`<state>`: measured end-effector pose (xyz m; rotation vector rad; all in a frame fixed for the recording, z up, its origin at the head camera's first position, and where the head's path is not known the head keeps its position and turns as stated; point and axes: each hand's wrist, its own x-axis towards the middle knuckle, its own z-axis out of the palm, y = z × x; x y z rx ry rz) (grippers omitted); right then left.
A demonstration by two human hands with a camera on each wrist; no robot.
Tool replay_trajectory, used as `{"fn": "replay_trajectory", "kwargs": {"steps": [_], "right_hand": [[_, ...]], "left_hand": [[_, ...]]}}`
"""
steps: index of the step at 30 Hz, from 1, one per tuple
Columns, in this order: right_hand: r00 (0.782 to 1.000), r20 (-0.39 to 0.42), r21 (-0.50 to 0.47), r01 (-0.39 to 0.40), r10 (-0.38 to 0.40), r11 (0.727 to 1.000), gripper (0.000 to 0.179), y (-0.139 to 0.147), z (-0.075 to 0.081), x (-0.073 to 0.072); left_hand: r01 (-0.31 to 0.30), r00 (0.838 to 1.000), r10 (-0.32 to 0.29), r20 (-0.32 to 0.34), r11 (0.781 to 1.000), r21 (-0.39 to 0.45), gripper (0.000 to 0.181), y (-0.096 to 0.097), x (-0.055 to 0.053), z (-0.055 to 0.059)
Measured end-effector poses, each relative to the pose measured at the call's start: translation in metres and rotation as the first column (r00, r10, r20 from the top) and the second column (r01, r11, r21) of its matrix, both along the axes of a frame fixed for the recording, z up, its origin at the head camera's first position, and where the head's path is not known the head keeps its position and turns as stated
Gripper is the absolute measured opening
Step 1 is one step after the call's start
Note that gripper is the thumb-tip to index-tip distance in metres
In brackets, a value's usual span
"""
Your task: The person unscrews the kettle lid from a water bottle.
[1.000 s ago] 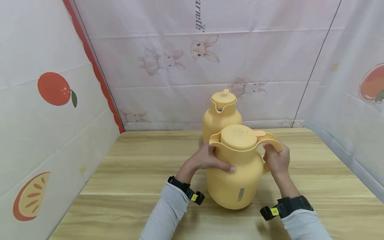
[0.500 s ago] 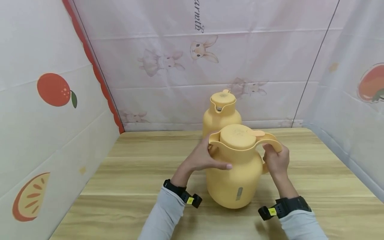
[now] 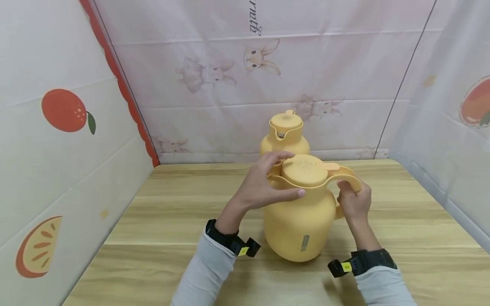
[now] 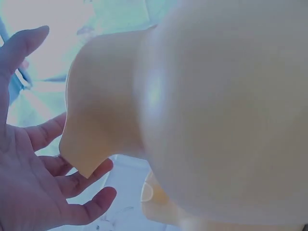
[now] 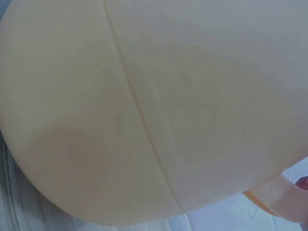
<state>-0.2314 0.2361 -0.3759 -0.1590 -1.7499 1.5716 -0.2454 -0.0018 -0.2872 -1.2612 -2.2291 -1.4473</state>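
Around the spout (image 4: 86,156) of the front jug (image 3: 298,225), your left hand (image 3: 258,187) is spread wide, thumb clear of the neck in the wrist view; whether its other fingers touch the spout, you cannot tell. It has just lifted from the jug's shoulder up to rim height, so the steady grip now seems to rest with your right hand (image 3: 356,203) alone, curled round the handle (image 3: 350,179) opposite the spout. Between spout and handle, the jug's lid (image 3: 304,171) is seated. Beneath the jug, which appears upright, you have the table (image 3: 183,208); behind it stands the rear jug (image 3: 287,145), partly hidden by it.
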Motion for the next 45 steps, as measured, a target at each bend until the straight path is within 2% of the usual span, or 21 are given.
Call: {"fn": "replay_trajectory", "kwargs": {"steps": [3,6,10,12,18,24,28,33,37,41,45], "right_hand": [[1.0,0.001,-0.004,-0.007,0.007,1.0,0.023,-0.001,0.0,0.0],[1.0,0.012,0.003,-0.003,0.003,1.0,0.018,-0.002,0.001,0.001],[1.0,0.022,0.005,0.002,-0.003,1.0,0.014,-0.001,0.001,0.002],[1.0,0.021,-0.009,-0.001,0.002,1.0,0.016,-0.001,0.001,0.003],[1.0,0.016,-0.021,0.009,-0.008,1.0,0.022,-0.001,0.002,0.004],[1.0,0.011,-0.005,0.018,-0.018,1.0,0.023,-0.001,0.001,0.003],[1.0,0.011,-0.017,0.015,-0.015,1.0,0.021,-0.002,0.001,0.002],[0.999,0.032,-0.029,0.018,-0.017,0.999,0.021,-0.002,0.001,0.001],[0.999,0.041,-0.022,0.022,-0.021,1.0,0.022,0.0,0.001,0.0],[0.997,0.075,-0.008,0.038,-0.037,0.999,0.02,0.001,0.0,0.0],[0.994,0.098,0.012,0.052,-0.053,0.999,0.018,0.001,0.0,0.0]], "left_hand": [[-0.049,0.996,0.046,-0.074,0.997,-0.051,0.067,0.005,0.0,0.005],[-0.098,0.985,0.081,-0.155,0.989,-0.107,0.064,0.009,-0.001,0.008],[-0.133,0.961,0.087,-0.262,0.977,-0.166,0.062,0.016,-0.001,0.013],[-0.14,0.953,0.083,-0.292,0.974,-0.181,0.061,0.02,-0.001,0.016],[-0.164,0.949,0.088,-0.301,0.958,-0.236,0.056,0.03,-0.004,0.021],[-0.222,0.951,0.134,-0.279,0.923,-0.313,0.053,0.037,-0.005,0.027],[-0.277,0.937,0.162,-0.308,0.884,-0.376,0.056,0.041,-0.005,0.031],[-0.332,0.92,0.19,-0.344,0.843,-0.424,0.05,0.047,-0.005,0.035],[-0.368,0.913,0.23,-0.338,0.821,-0.436,0.046,0.053,-0.004,0.036],[-0.418,0.892,0.273,-0.36,0.801,-0.429,0.041,0.06,-0.003,0.036],[-0.465,0.873,0.308,-0.377,0.757,-0.458,0.042,0.066,-0.002,0.038]]}}
